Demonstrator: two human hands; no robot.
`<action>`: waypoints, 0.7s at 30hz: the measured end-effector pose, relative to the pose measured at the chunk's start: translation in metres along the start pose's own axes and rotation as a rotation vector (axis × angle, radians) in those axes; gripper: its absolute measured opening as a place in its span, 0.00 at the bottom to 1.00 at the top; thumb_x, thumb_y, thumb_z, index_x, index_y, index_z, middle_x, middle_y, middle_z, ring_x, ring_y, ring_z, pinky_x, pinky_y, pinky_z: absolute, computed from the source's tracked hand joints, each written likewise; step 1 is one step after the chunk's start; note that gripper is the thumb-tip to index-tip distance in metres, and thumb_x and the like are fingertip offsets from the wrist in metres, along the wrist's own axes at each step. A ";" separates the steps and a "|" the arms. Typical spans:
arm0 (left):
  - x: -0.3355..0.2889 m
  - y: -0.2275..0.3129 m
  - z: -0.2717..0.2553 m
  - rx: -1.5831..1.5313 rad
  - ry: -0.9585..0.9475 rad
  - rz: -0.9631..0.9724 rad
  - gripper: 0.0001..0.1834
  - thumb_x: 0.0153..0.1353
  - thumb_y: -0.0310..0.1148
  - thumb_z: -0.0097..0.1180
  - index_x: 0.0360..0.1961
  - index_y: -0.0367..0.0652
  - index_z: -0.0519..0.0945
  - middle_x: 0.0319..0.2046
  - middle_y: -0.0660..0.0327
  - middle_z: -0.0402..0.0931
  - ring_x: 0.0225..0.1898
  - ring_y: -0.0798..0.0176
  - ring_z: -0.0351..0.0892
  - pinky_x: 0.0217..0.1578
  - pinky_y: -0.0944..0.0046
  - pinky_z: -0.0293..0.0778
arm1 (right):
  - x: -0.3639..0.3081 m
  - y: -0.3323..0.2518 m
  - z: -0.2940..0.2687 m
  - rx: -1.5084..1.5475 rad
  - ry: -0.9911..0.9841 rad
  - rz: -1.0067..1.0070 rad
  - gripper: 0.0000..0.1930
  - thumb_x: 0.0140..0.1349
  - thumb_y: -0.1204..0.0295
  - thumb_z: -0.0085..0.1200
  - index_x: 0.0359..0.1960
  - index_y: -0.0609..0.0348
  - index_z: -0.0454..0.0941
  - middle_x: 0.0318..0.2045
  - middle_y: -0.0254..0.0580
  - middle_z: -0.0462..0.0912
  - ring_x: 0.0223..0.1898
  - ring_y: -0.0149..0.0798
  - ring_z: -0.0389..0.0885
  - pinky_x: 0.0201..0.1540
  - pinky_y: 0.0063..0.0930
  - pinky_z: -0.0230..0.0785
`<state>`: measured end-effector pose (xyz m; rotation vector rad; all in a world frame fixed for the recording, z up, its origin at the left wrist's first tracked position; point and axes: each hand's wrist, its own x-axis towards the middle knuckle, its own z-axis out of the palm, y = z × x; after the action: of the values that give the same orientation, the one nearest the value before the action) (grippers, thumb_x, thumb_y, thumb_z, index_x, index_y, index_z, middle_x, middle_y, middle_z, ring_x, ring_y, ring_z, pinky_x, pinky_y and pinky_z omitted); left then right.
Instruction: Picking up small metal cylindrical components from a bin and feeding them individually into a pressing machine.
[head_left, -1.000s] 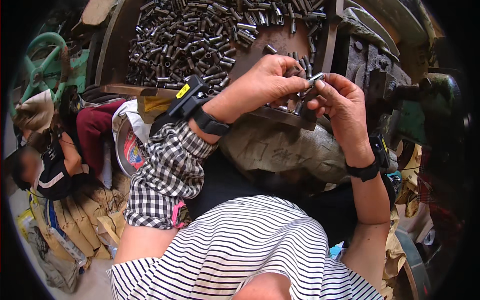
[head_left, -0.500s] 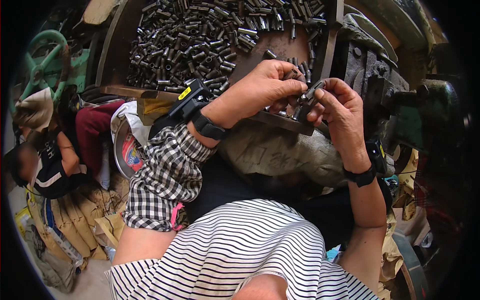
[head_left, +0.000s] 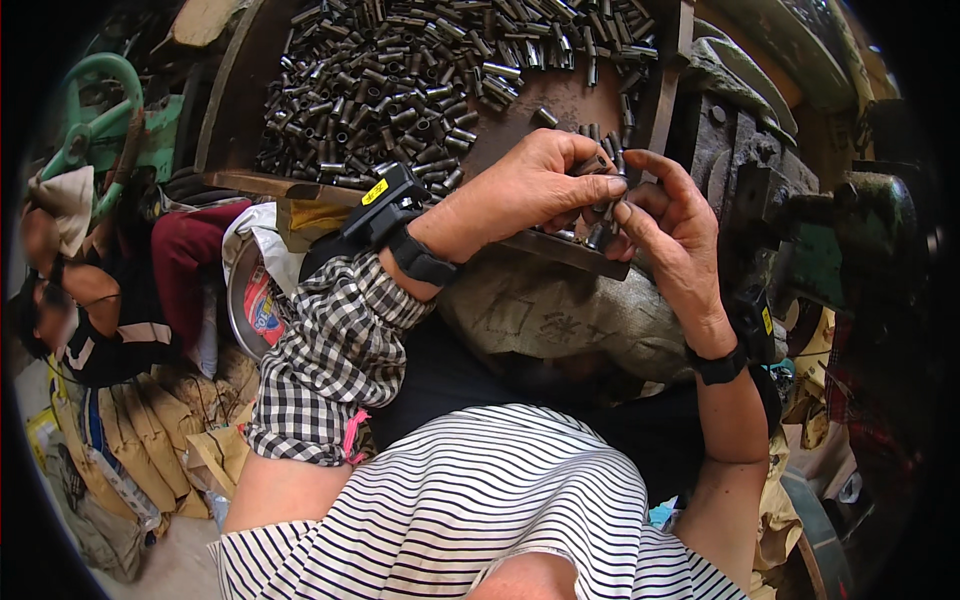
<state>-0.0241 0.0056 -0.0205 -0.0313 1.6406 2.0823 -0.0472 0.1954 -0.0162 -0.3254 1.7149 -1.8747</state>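
Both hands meet over the near right corner of a tray of metal parts. My left hand is closed on a short dark metal tube, its end showing above the thumb. My right hand is closed in a pinch, thumb and fingers at a small shiny metal piece beside the left thumb. The fingers partly hide this piece. Beneath the hands, several small metal parts lie by the tray's near edge. A large heap of short metal tubes fills the tray's left and far parts.
Dark, greasy machinery stands close on the right. A stuffed grey sack lies under the tray's front edge. On the left are a green handwheel, a metal basin, and another person near stacked brown sacks.
The right fingers have shifted left and closer to the left thumb; the metal piece they held is now more hidden. The person at left has raised an arm.
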 end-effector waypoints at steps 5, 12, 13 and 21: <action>0.001 -0.002 -0.005 -0.071 0.192 0.067 0.13 0.62 0.39 0.56 0.38 0.40 0.77 0.21 0.69 0.74 0.15 0.82 0.67 0.13 0.81 0.58 | -0.004 -0.003 0.003 -0.048 -0.075 0.051 0.20 0.60 0.80 0.50 0.54 0.65 0.64 0.26 0.32 0.76 0.23 0.19 0.72 0.23 0.12 0.68; 0.002 -0.007 -0.001 -0.001 0.265 0.060 0.12 0.62 0.39 0.56 0.36 0.40 0.76 0.19 0.70 0.72 0.15 0.82 0.64 0.13 0.80 0.57 | 0.005 -0.006 -0.010 0.074 0.080 0.043 0.11 0.60 0.78 0.51 0.45 0.64 0.71 0.28 0.36 0.79 0.19 0.20 0.75 0.18 0.09 0.61; 0.002 -0.006 -0.001 -0.032 0.257 0.059 0.12 0.63 0.40 0.55 0.36 0.41 0.75 0.18 0.70 0.71 0.15 0.82 0.64 0.13 0.80 0.57 | 0.004 -0.004 -0.010 0.091 0.094 0.043 0.10 0.60 0.77 0.52 0.43 0.64 0.70 0.27 0.36 0.80 0.19 0.21 0.76 0.17 0.09 0.60; 0.004 -0.008 0.005 -0.153 0.201 0.032 0.14 0.64 0.40 0.52 0.40 0.39 0.74 0.24 0.69 0.72 0.20 0.81 0.68 0.16 0.82 0.65 | 0.003 -0.003 -0.004 0.138 0.168 0.028 0.07 0.61 0.75 0.53 0.38 0.64 0.69 0.24 0.37 0.79 0.21 0.26 0.80 0.16 0.10 0.63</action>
<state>-0.0233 0.0134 -0.0277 -0.2754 1.5989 2.2884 -0.0528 0.1974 -0.0142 -0.0910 1.6756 -2.0367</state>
